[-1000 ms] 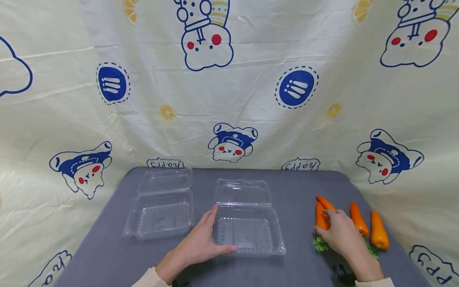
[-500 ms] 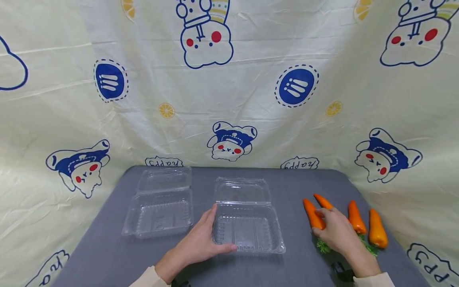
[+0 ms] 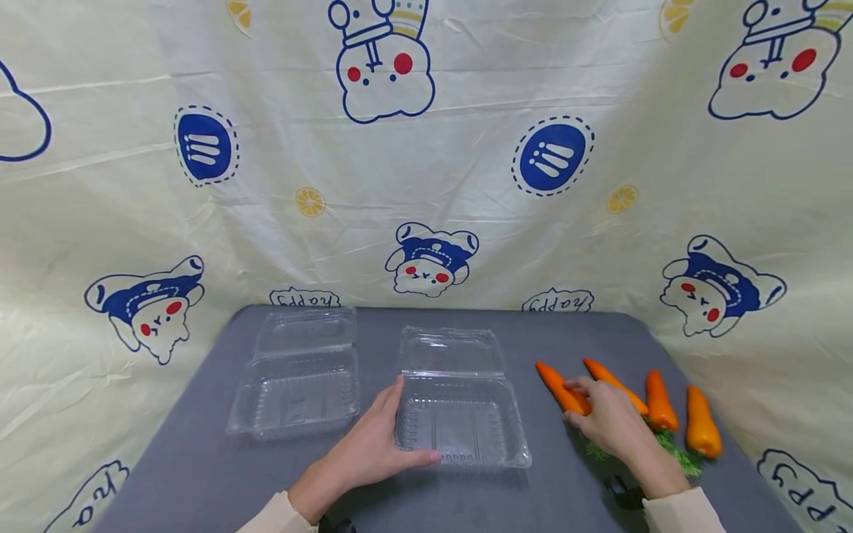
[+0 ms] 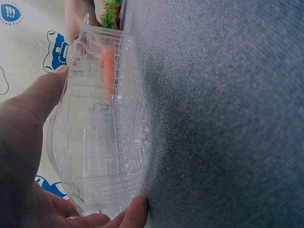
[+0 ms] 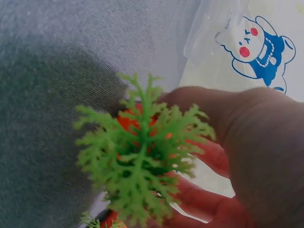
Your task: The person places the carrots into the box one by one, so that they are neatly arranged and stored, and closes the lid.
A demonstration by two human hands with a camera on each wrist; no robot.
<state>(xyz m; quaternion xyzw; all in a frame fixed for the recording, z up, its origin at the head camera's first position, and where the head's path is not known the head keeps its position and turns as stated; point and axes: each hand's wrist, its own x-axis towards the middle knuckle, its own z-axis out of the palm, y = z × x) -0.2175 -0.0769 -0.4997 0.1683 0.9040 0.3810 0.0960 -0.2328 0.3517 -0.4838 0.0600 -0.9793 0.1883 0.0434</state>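
My right hand point(image 3: 609, 418) grips an orange carrot point(image 3: 554, 381) near its leafy end, its tip pointing away and to the left. In the right wrist view the carrot's green leaves point(image 5: 142, 147) cover most of its body, with the thumb and fingers round it. My left hand point(image 3: 380, 437) holds the near left corner of an open clear plastic clamshell box point(image 3: 466, 422). In the left wrist view the thumb point(image 4: 47, 90) lies on the rim and the fingers lie along the side and base.
A second open clear clamshell box point(image 3: 300, 392) stands to the left. Right of my right hand lie three more carrots: one slim carrot point(image 3: 616, 383), one in the middle point(image 3: 660, 400) and one at the far right point(image 3: 702, 422). The grey table point(image 3: 220, 474) meets a printed curtain behind.
My right hand has drawn the carrot leftward, away from the other carrots, and its tip has swung to the left. The left hand stays on the box.
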